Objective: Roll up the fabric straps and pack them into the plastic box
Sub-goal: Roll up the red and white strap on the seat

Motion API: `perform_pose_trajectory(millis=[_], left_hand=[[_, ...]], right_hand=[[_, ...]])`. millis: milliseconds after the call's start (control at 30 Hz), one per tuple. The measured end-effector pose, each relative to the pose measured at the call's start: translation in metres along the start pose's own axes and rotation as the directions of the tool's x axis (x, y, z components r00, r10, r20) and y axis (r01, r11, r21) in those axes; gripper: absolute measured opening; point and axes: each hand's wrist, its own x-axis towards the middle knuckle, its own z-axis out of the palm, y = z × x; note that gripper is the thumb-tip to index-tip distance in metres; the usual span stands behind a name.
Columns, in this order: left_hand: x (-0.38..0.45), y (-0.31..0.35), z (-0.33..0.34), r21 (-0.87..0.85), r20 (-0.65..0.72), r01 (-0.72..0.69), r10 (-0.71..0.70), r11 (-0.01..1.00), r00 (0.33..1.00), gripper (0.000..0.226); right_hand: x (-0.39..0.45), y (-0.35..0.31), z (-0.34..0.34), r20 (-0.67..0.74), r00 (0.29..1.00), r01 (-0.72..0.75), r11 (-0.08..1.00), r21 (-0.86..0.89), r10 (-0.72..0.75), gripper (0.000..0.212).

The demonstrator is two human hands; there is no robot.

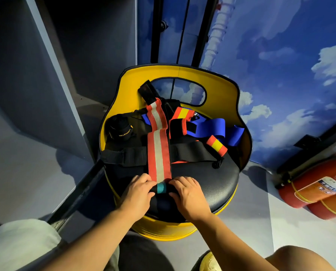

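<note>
- Yellow barrel seat (182, 75) with a black cushion (212, 184): the work surface. The loose straps lie heaped on it; no plastic box is in view.
- Red-and-silver strap (159, 145): laid flat down the middle of the cushion, its far black end (146, 91) propped on the seat back, its near end being rolled under the hands. It crosses over a black strap (190, 151).
- Blue strap (216, 128) and red-and-yellow strap (217, 145): unrolled, in a tangle at the right rear of the seat.
- Black roll (121, 128): already wound, resting at the left rear.
- Left hand (137, 194) and right hand (188, 194): close together, fingers curled over either end of the starting roll (161, 188), which shows a teal tab.
- Technique, as judged: keep both thumbs level so the roll advances square to the strap's edges; hold light tension against the flat length; the first turns should be wound tight, since a loose core would likely telescope when packed.
</note>
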Motion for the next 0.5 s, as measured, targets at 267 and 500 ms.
perform_pose_trajectory(millis=[267,500], left_hand=[[0.002,-0.001,-0.003,-0.205,-0.042,0.162,-0.175,0.965,0.984,0.014],[0.024,0.015,0.001,-0.425,-0.096,0.464,-0.548,0.777,0.831,0.021]], right_hand=[[0.010,-0.006,-0.003,0.083,0.988,-0.138,0.987,0.077,0.132,0.046],[0.027,-0.019,-0.003,0.053,0.853,-0.501,0.785,0.364,0.520,0.022]])
